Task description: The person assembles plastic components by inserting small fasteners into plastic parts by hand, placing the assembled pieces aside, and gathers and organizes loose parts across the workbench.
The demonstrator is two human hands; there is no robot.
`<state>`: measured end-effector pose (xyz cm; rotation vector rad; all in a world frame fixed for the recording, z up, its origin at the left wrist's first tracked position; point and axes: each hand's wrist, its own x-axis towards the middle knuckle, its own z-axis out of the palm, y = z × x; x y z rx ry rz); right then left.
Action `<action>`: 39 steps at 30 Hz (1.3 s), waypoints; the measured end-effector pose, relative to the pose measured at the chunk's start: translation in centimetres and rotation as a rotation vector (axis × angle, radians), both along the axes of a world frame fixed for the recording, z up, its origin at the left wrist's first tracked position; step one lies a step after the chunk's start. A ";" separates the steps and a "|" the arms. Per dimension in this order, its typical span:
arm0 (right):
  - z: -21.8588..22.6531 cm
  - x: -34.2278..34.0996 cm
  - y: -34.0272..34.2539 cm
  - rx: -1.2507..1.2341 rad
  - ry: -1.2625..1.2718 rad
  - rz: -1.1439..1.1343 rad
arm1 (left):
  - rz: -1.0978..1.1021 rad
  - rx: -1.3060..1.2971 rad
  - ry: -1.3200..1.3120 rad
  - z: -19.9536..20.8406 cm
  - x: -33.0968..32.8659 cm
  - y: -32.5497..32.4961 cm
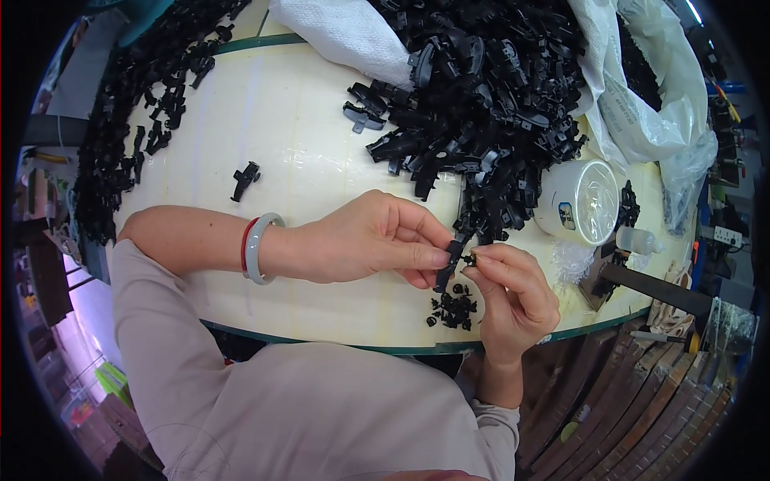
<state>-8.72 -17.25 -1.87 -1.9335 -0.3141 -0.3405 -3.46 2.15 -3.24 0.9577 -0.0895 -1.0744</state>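
Note:
Near the table's front edge my left hand (377, 240) is closed on a long black plastic part (447, 270), pinched between thumb and fingers. Close beside it, my right hand (516, 295) pinches a small black plastic piece (469, 260) in its fingertips, right at the long part; whether the two touch I cannot tell. Below the hands lies a small pile of tiny black pieces (455, 309). A large heap of black plastic parts (489, 96) spreads just beyond my hands. One single black part (245, 180) lies apart, beyond my left wrist.
More black parts (152, 104) line the table's left side. A white sack (345, 40) lies at the back, and a plastic bag (642, 104) stands back right. On the right are a white tub (576, 202), a small bottle (638, 240) and a dark bar (658, 289).

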 end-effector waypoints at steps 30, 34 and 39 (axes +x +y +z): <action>0.6 -1.3 -2.0 -0.545 0.150 0.170 | 0.079 0.236 -0.139 0.7 -0.5 -0.2; 0.6 -1.4 -2.5 -0.362 0.163 0.111 | 0.127 0.347 -0.233 1.0 -0.7 1.0; 0.4 -3.1 -4.6 0.319 0.364 -0.107 | 0.346 0.625 -0.446 1.0 -1.8 6.4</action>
